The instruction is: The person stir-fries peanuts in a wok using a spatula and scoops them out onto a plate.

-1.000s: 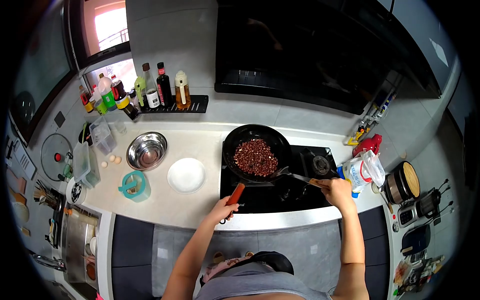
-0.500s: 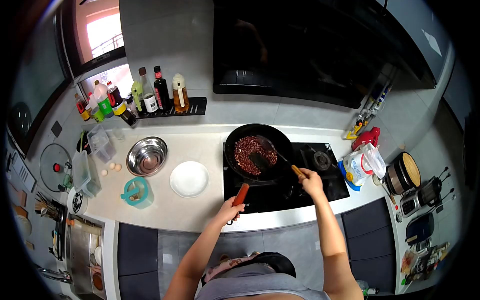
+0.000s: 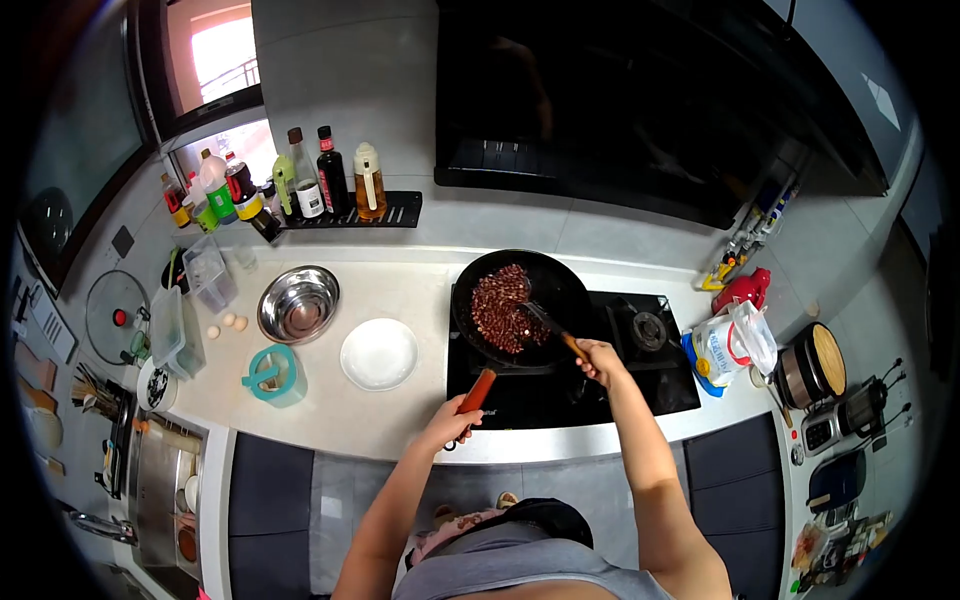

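Note:
A black wok sits on the left part of the gas stove, with red-skinned peanuts heaped on its left side. My left hand is closed around the wok's reddish-brown handle, which points towards me. The wooden handle of a spatula is gripped in my right hand, just right of the wok's near rim. The spatula's dark blade reaches in at the right edge of the peanuts and is partly buried among them.
Left of the stove stand a white plate, a steel bowl, a teal-lidded container and a few eggs. Bottles line a black wall shelf. A white bag and a cooker are at the right.
My right hand has moved slightly left and down with the spatula. The peanuts have shifted and now cover the spot where the blade lay. My left hand keeps its grip.

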Motion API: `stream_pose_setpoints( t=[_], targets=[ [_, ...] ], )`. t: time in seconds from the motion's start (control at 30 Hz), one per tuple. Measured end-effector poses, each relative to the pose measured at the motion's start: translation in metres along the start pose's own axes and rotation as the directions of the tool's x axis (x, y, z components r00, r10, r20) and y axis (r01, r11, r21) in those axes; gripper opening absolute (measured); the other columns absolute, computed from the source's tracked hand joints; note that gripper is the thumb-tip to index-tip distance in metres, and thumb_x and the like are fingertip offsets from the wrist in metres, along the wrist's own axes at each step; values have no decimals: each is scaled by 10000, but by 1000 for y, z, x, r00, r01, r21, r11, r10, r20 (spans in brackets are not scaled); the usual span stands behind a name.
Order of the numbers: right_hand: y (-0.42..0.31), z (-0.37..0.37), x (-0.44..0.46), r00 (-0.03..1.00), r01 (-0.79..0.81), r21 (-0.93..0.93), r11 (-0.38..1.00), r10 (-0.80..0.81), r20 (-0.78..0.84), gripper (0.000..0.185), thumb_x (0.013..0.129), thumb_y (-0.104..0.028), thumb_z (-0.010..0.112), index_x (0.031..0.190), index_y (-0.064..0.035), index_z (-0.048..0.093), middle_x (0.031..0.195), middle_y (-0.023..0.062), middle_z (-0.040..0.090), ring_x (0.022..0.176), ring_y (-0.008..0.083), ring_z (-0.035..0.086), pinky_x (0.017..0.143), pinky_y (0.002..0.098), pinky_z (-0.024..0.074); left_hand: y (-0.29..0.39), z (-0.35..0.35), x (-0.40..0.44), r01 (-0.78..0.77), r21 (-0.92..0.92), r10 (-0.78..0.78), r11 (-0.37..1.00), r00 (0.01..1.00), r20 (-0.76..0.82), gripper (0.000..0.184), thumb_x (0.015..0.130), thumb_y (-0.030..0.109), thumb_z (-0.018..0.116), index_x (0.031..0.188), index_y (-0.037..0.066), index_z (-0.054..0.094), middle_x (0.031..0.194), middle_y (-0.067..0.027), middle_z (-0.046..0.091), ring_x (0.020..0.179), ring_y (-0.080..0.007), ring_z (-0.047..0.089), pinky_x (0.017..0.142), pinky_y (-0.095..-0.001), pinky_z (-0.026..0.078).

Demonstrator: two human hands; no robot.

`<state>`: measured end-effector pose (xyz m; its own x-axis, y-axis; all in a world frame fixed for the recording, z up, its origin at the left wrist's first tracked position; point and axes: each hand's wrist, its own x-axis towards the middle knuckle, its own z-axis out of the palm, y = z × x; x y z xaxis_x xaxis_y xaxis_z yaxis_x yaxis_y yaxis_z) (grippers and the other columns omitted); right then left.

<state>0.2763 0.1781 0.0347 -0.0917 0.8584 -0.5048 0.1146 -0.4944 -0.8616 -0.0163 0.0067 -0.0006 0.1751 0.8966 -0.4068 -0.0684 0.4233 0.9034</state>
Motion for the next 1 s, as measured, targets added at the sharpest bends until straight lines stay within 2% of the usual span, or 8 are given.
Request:
stream_pose_setpoints(
  t=[0.13,0.23,0.33,0.4,0.53,0.73,0.83,1.0],
  targets=[
    [10,3,-9,963,269,-212,939,-265,49,269,859,-258,611,1051,-76,654,572,24,561,428,94,481,389,231,359,-6,-4,3,17,-12,-17,1000,999,-27,386,832,156,599,1180,60,462,764,-43,567,500,-87,482,411,-245,387],
    [7,-12,-39,795,506,-629,590,-602,75,227,803,-232,658,996,-114,683,606,54,600,506,179,576,492,303,450,-6,-5,3,22,-13,-22,1000,999,-34,368,825,157,605,1160,71,477,756,-46,575,492,-87,490,404,-244,389],
    [-23,-37,-96,604,515,-844,149,-762,234,231,732,-212,690,953,-147,697,671,77,616,621,252,618,594,354,486,-4,-7,2,5,-14,-5,1000,999,-32,359,820,160,609,1144,67,487,758,-44,577,491,-85,500,402,-238,392],
    [-44,-54,-136,609,450,-890,68,-753,251,261,681,-180,706,939,-143,702,703,81,617,648,275,610,592,363,487,-1,-6,-1,3,-6,-3,1000,999,-37,358,818,164,612,1138,60,490,759,-44,578,491,-84,499,402,-236,391],
    [-73,-80,-185,668,391,-920,25,-696,265,260,644,-112,710,904,-133,710,699,75,611,640,267,607,596,360,486,-1,-4,-2,10,0,-10,1000,998,-55,340,834,146,604,1143,49,498,789,-49,581,514,-89,501,423,-232,399],
    [-65,-50,-138,725,507,-860,54,-566,392,257,663,-154,692,919,-137,702,806,137,657,748,310,633,680,397,511,-3,7,-4,8,-20,-10,1000,998,-67,373,834,135,603,1177,46,487,777,-44,579,507,-90,498,414,-230,391],
    [-39,-11,-85,670,584,-801,129,-633,387,271,705,-151,672,974,-114,685,836,153,654,758,325,629,704,396,509,-3,16,-7,12,-39,-15,999,996,-89,411,824,134,610,1204,46,479,761,-35,574,505,-91,494,407,-231,382],
    [-16,22,-50,648,473,-866,161,-730,218,329,735,-123,638,1064,-123,641,785,165,626,701,337,622,664,421,509,0,24,-10,2,-51,-8,999,994,-111,417,827,133,607,1212,41,477,759,-32,574,504,-86,491,412,-230,382]
  ],
)
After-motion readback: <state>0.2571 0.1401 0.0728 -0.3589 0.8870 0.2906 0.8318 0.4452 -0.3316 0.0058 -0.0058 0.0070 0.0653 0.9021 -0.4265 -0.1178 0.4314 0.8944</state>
